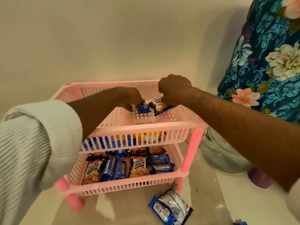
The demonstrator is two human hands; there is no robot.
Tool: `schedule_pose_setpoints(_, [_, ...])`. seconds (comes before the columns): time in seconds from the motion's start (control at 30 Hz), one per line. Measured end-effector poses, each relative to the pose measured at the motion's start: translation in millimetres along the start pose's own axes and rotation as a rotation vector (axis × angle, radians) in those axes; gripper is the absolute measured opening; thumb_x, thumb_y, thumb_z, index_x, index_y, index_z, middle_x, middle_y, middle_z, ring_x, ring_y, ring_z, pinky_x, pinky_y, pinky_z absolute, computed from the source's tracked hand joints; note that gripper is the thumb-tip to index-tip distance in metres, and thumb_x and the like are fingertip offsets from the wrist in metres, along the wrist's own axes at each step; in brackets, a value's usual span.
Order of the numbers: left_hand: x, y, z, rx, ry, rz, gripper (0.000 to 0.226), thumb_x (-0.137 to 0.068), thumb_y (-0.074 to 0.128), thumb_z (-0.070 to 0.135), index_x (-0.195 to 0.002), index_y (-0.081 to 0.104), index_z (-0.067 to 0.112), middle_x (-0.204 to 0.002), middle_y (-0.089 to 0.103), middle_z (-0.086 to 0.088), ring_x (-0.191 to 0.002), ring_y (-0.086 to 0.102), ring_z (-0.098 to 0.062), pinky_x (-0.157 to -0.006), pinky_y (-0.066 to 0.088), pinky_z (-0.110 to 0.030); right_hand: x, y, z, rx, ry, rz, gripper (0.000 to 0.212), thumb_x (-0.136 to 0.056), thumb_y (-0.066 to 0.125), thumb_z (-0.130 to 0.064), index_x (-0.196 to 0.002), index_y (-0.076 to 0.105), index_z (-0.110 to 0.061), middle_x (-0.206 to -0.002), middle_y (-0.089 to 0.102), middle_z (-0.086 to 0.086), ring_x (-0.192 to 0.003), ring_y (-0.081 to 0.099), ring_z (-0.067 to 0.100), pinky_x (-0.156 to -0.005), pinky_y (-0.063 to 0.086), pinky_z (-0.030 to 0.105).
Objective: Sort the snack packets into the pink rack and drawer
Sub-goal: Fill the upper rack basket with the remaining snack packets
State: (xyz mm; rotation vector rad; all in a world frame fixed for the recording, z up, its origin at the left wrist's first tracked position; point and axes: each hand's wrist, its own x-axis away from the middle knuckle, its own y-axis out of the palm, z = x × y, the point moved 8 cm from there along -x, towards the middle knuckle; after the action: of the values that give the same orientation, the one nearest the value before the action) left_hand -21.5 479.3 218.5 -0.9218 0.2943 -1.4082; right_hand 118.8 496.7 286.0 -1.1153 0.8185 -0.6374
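Observation:
A pink slatted rack (142, 127) with stacked trays stands on a pale surface. Over its top tray, my left hand (128, 98) pinches a small blue biscuit packet (143, 108). Beside it my right hand (174, 90) grips a black salted peanuts packet (159, 106) by its top edge, its lower end resting on the tray floor. The middle tray holds blue and yellow packets (123, 140). The bottom tray (129, 185) is packed with several salted peanuts and blue biscuit packets. Two more packets (170, 208) lie on the surface in front of the rack.
A clear glass jar (219, 153) stands right of the rack, under a blue floral cloth (267, 62). A purple object (259, 177) sits by the jar. Another blue packet (240, 223) peeks in at the bottom edge. A pale wall rises behind.

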Motion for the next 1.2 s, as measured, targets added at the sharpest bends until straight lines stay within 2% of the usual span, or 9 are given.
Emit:
schedule_pose_setpoints(0.1, [-1, 4, 5, -0.078, 0.055, -0.045, 0.049, -0.089, 0.07, 0.017, -0.133, 0.051, 0.006, -0.102, 0.055, -0.003, -0.102, 0.058, -0.025, -0.089, 0.056, -0.033, 5, 13, -9, -0.067, -0.212, -0.228, 0.05, -0.077, 0.082, -0.029, -0.125, 0.068, -0.025, -0.122, 0.067, -0.001, -0.11, 0.062, 0.023, -0.085, 0.047, 0.029])
schedule_pose_setpoints(0.17, [0, 7, 9, -0.108, 0.084, -0.053, 0.056, -0.086, 0.073, 0.016, -0.136, 0.049, 0.006, -0.114, 0.057, -0.007, -0.104, 0.059, -0.024, -0.088, 0.056, -0.033, 7, 26, -10, 0.036, -0.231, -0.262, 0.04, -0.08, 0.077, -0.021, -0.119, 0.071, -0.02, -0.118, 0.07, 0.003, -0.104, 0.064, 0.025, -0.088, 0.053, 0.032])
schedule_pose_setpoints(0.3, [0, 6, 17, -0.36, 0.162, -0.01, 0.065, -0.088, 0.07, 0.037, -0.144, 0.045, 0.016, -0.135, 0.051, -0.006, -0.105, 0.054, -0.025, -0.08, 0.055, -0.034, 0, 36, -3, 0.076, -0.166, -0.181, 0.037, -0.08, 0.075, -0.016, -0.116, 0.067, -0.01, -0.111, 0.068, 0.011, -0.099, 0.064, 0.028, -0.081, 0.056, 0.035])
schedule_pose_setpoints(0.47, [0, 3, 18, -0.471, 0.22, 0.004, 0.065, -0.085, 0.069, 0.048, -0.139, 0.051, 0.017, -0.139, 0.052, -0.006, -0.119, 0.053, -0.026, -0.101, 0.047, -0.039, -6, 38, 1, 0.09, -0.155, -0.093, 0.045, -0.08, 0.077, -0.031, -0.117, 0.061, -0.011, -0.11, 0.066, 0.011, -0.095, 0.065, 0.028, -0.07, 0.049, 0.033])
schedule_pose_setpoints(0.63, [-2, 9, 18, -0.426, 0.271, 0.036, 0.051, -0.091, 0.063, 0.043, -0.129, 0.056, 0.01, -0.127, 0.06, -0.01, -0.1, 0.053, -0.022, -0.083, 0.04, -0.029, -9, 39, 2, 0.076, -0.118, -0.067, 0.034, -0.083, 0.07, -0.031, -0.109, 0.067, -0.01, -0.103, 0.067, 0.011, -0.076, 0.057, 0.024, -0.062, 0.043, 0.029])
schedule_pose_setpoints(0.7, [-4, 11, 14, -0.393, 0.257, 0.013, 0.051, -0.094, 0.059, 0.04, -0.135, 0.049, 0.011, -0.132, 0.058, -0.01, -0.104, 0.054, -0.021, -0.087, 0.042, -0.031, -9, 41, 0, 0.08, -0.132, -0.086, 0.033, -0.084, 0.069, -0.032, -0.109, 0.067, -0.01, -0.098, 0.066, 0.009, -0.073, 0.053, 0.022, -0.062, 0.043, 0.028])
schedule_pose_setpoints(0.83, [-2, 11, 7, -0.348, 0.224, -0.03, 0.057, -0.096, 0.057, 0.036, -0.144, 0.035, 0.015, -0.145, 0.048, -0.008, -0.125, 0.051, -0.023, -0.107, 0.043, -0.038, -7, 45, -1, 0.04, -0.129, -0.137, 0.024, -0.086, 0.065, -0.028, -0.102, 0.067, -0.01, -0.081, 0.06, 0.002, -0.071, 0.051, 0.019, -0.061, 0.045, 0.028])
schedule_pose_setpoints(1.0, [7, 12, 6, -0.36, 0.22, -0.034, 0.062, -0.098, 0.054, 0.033, -0.15, 0.028, 0.013, -0.152, 0.041, -0.009, -0.135, 0.043, -0.025, -0.112, 0.036, -0.037, -3, 43, 0, 0.052, -0.113, -0.14, 0.03, -0.085, 0.07, -0.023, -0.109, 0.067, -0.007, -0.102, 0.069, 0.009, -0.075, 0.05, 0.02, -0.065, 0.049, 0.03])
schedule_pose_setpoints(1.2, [20, 7, 9, -0.354, 0.225, 0.001, 0.073, -0.097, 0.056, 0.032, -0.155, 0.017, 0.013, -0.159, 0.028, -0.01, -0.143, 0.034, -0.027, -0.114, 0.033, -0.037, 6, 27, 4, 0.086, -0.084, -0.122, 0.029, -0.081, 0.075, -0.013, -0.108, 0.067, -0.003, -0.102, 0.07, 0.014, -0.073, 0.05, 0.021, -0.063, 0.044, 0.03])
